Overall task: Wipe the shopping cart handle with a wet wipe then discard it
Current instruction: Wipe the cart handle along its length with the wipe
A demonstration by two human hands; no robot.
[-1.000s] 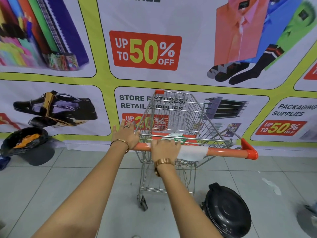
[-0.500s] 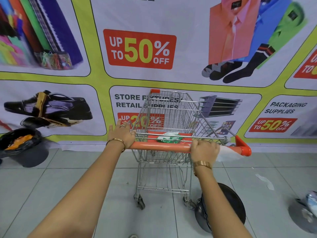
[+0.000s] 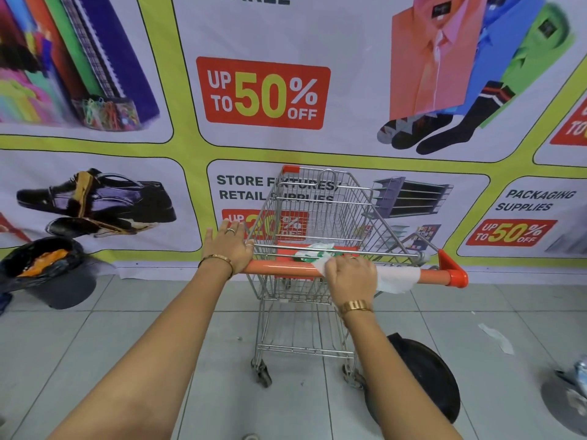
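Note:
A small wire shopping cart (image 3: 317, 211) stands before me with an orange handle (image 3: 282, 268) across its near side. My left hand (image 3: 228, 247) rests on the handle's left end, fingers over the basket corner. My right hand (image 3: 351, 276) presses a white wet wipe (image 3: 397, 277) around the handle, right of its middle. The wipe trails out to the right of my fingers. A green-and-white wipes pack (image 3: 313, 252) lies on the orange child seat behind the handle.
A black bin (image 3: 47, 274) lined with a bag and holding orange waste stands on the floor at left. A black round lid (image 3: 425, 382) lies by the cart's right rear wheel. A scrap of paper (image 3: 497, 338) lies on the tiles at right. A printed banner covers the wall.
My right hand slid the wipe from the handle's left-middle out to its right end, then back toward the middle. My left hand stayed on the left end.

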